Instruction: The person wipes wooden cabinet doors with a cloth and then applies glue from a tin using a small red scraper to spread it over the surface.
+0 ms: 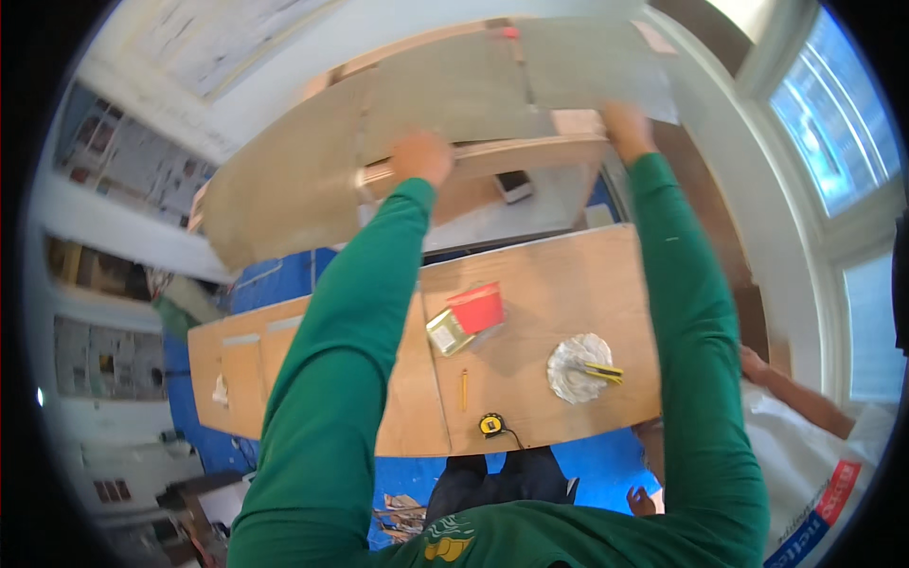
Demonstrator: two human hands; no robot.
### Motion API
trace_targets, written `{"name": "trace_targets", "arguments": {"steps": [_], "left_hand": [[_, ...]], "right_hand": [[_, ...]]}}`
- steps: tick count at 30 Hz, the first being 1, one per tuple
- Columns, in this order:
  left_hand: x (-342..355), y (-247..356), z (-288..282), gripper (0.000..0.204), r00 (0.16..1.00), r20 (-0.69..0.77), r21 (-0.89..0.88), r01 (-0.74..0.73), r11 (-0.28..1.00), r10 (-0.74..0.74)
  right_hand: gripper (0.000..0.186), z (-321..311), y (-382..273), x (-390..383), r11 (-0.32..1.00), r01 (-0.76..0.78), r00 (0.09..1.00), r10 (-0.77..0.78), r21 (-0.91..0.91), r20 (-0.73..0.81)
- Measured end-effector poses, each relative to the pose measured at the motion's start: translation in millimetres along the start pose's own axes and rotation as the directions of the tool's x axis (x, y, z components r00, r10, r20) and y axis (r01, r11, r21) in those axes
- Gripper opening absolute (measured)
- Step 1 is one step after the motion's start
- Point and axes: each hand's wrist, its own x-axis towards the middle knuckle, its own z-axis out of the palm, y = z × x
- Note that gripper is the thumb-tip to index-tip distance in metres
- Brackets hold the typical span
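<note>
Both my arms, in green sleeves, reach forward to a long wooden frame (530, 151) topped with grey-green sheets (445, 90). My left hand (423, 156) is at the near edge of a sheet, beside the frame's front rail. My right hand (627, 131) is at the right end of that rail, near a pale bare patch of wood. Motion smears both hands, so their fingers do not read clearly. A phone (514, 186) lies inside the frame, below the rail between my hands.
Nearer me, a wooden board (530, 256) carries a red-and-green box (475, 309), a pencil (464, 388), a tape measure (491, 425) and a yellow cutter (603, 373) on a crumpled whitish round pad (569, 376). Another person's forearm (805, 399) is at the right, near the windows (838, 114). Blue sheeting covers the floor (606, 461).
</note>
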Motion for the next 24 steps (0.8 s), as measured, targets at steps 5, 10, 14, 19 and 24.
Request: {"name": "trace_targets", "arguments": {"steps": [5,10,14,19,24], "left_hand": [[-9,29,-3,0.063,0.987,-0.091,-0.190,0.115,0.975,-0.134],[-41,22,-25,0.062,0.983,-0.062,-0.291,0.146,0.945,-0.171],[-42,-8,5,0.051,0.987,-0.161,-0.122,-0.027,0.992,0.007],[-33,-4,-8,0.061,0.979,-0.140,-0.191,-0.171,0.967,0.146],[-33,5,-45,0.080,0.973,0.015,-0.227,-0.221,0.948,0.230]], "right_hand": [[0.074,-20,58,-40,0.122,-0.318,0.815,0.542,0.940,0.205],[0.074,-45,-88,-172,0.352,-0.325,0.836,0.541,0.878,0.093],[0.061,-23,-190,-291,0.246,-0.347,0.871,0.443,0.905,0.214],[0.031,-15,-324,-378,0.523,-0.113,0.924,-0.256,0.845,0.282],[0.034,-67,-502,-296,0.182,0.401,0.672,-0.724,0.898,-0.153]]}}
